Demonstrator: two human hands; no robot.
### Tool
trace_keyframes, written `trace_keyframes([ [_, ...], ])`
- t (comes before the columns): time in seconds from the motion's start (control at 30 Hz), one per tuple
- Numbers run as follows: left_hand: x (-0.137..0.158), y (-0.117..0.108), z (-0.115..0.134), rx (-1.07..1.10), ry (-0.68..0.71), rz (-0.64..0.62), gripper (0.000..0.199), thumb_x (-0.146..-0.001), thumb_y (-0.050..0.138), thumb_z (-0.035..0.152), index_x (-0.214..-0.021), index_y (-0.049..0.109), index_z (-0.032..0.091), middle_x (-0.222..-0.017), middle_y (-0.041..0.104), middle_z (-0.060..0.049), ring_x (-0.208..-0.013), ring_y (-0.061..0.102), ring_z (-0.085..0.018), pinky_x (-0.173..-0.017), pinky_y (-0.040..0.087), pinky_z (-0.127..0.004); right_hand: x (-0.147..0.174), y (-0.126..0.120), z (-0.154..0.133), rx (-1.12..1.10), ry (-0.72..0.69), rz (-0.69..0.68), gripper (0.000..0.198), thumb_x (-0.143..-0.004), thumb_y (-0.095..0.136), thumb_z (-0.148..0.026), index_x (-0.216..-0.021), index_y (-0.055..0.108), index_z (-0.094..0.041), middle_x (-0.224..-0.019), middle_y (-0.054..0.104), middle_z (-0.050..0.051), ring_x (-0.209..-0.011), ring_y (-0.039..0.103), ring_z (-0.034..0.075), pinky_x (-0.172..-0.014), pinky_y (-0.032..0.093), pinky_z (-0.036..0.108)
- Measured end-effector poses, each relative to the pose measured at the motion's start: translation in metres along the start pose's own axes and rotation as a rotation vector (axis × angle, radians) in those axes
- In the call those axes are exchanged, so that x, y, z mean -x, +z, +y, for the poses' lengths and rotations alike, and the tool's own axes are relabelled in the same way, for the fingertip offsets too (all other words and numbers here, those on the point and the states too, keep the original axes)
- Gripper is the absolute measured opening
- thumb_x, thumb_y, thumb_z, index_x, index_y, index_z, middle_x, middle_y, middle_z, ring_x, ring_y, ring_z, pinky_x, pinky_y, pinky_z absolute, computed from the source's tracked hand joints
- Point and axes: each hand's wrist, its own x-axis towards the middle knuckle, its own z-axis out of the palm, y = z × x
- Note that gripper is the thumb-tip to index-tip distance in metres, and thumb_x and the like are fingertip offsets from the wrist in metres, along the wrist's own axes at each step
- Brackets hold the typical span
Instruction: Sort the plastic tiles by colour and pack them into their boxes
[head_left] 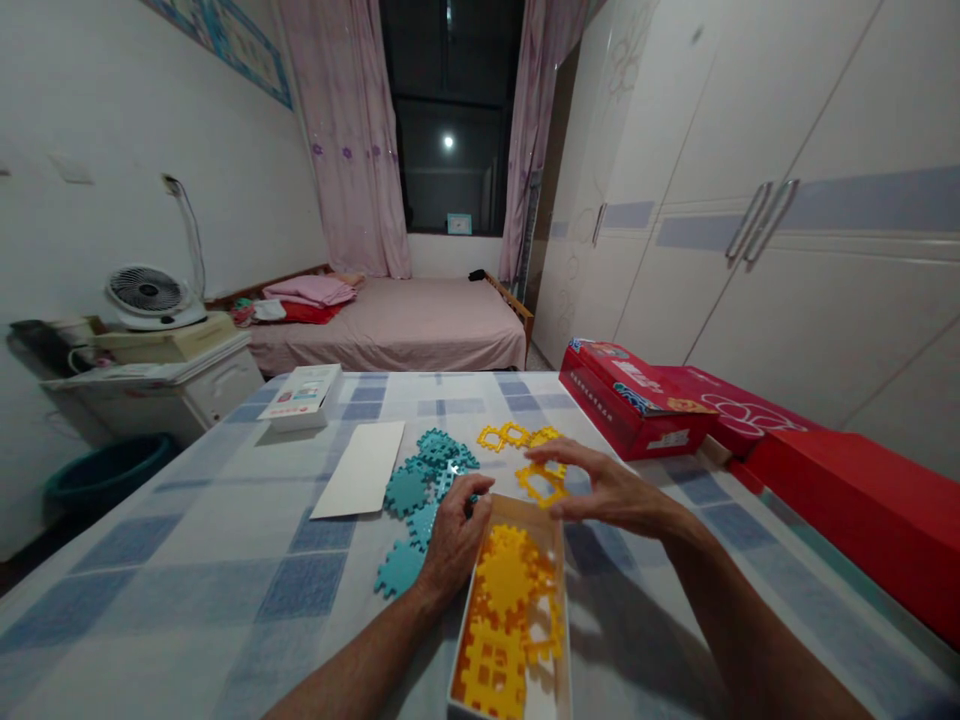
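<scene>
My right hand (607, 485) pinches a yellow notched ring-shaped piece (544, 487) between thumb and fingers, just past the far end of an open cardboard box (525, 512). Inside the box lie several yellow toothed building pieces (506, 575), some solid and some with cut-out centres. My left hand (459, 532) is closed on the box's left wall near its far corner. Left of that hand, teal toothed pieces (409, 492) lie in a loose pile, partly hidden by it. Beyond the right hand, a few more yellow ring pieces (515, 434) lie on the table.
On the checked tablecloth (225, 575), a white card (360, 470) lies left of the teal pile. A white box (304, 395) stands at the back left. Red boxes (630, 400) line the right edge. Past the table are a bed (427, 320) and wardrobe doors (675, 290).
</scene>
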Motion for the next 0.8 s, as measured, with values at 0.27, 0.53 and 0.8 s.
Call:
trace_keyframes([
  [0.27,0.0,-0.001,-0.002,-0.014,0.012,-0.003,0.023,-0.087,0.043,0.027,-0.096,0.062,0.018,-0.101,0.062,-0.006,-0.1,0.056,-0.019,-0.092,0.041,-0.034,-0.031,0.012,0.052,0.405,0.371,0.095,0.074,-0.075,0.063,-0.045,-0.139,0.038,-0.017,-0.147,0.031,0.017,-0.135,0.027,0.031,-0.106,0.026,0.051],
  [0.53,-0.001,-0.001,-0.002,-0.03,0.027,0.006,0.023,-0.087,0.043,0.027,-0.095,0.063,0.018,-0.1,0.062,-0.006,-0.1,0.056,-0.019,-0.092,0.041,-0.034,-0.047,0.02,0.095,0.614,0.419,0.059,0.061,-0.073,0.06,-0.051,-0.127,0.051,-0.024,-0.123,0.052,0.014,-0.114,0.046,0.032,-0.089,0.037,0.047],
  [0.8,-0.001,-0.001,-0.001,-0.037,0.029,0.004,0.022,-0.087,0.043,0.026,-0.094,0.063,0.019,-0.098,0.062,-0.005,-0.098,0.057,-0.019,-0.091,0.042,-0.034,-0.037,0.013,0.094,0.611,0.315,0.248,0.044,-0.074,0.059,-0.032,-0.115,0.062,-0.014,-0.121,0.053,0.015,-0.114,0.047,0.026,-0.097,0.035,0.036],
])
